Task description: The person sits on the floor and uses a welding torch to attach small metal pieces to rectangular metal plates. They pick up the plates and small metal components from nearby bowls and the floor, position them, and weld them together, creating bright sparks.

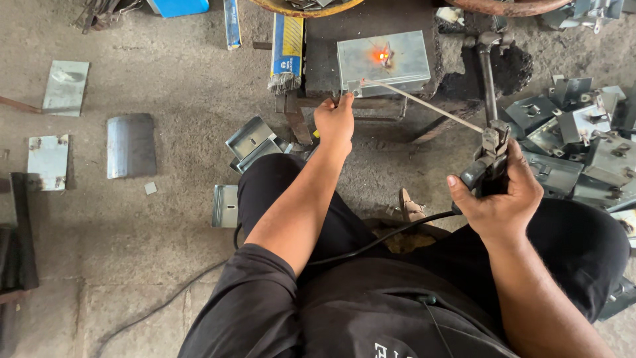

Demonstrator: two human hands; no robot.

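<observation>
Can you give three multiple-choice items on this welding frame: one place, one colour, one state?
1. Where is the glowing spot?
A. On the grey sheet-metal box
B. On the curved grey steel sheet on the floor
C. On the pile of metal brackets

2. What colour is the glow?
A. Blue
B. Orange-red
C. Green

3. What is the right hand doing?
A. Resting open on the knee
B. Gripping the black electrode holder with its thin rod
C. Lifting a bracket

Answers: 1 A, the spot sits on the box top, near the left hand at the box's front edge. 2 B, it shows orange-red. 3 B, the fingers close round the holder's handle.
</observation>
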